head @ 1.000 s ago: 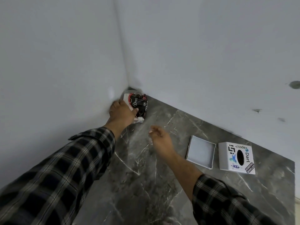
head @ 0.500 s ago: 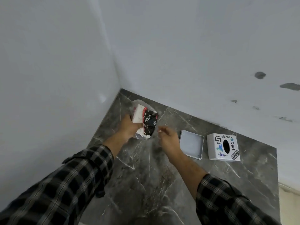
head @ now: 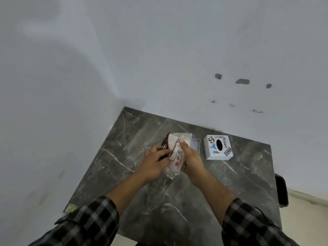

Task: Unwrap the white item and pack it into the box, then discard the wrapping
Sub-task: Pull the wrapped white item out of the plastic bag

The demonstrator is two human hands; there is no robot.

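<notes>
- One view only, head-mounted, looking forward and steeply down from above the person's own arms.
- Both plaid sleeves (head: 85, 226) enter from the bottom edge, so the lens sits just behind and above them.
- It faces into a room corner: two pale walls (head: 159, 50) fill the upper half, meeting just left of centre.
- The dark marble tabletop (head: 159, 201) fills the lower middle, seen near, its far corner tucked into the wall corner.
- Wide-angle: straight edges bow, and the table's right edge leans.
- The left hand (head: 156, 162) and right hand (head: 192, 159) sit close to frame centre, near the lens.
- With a single camera, no second view shares the scene.
</notes>
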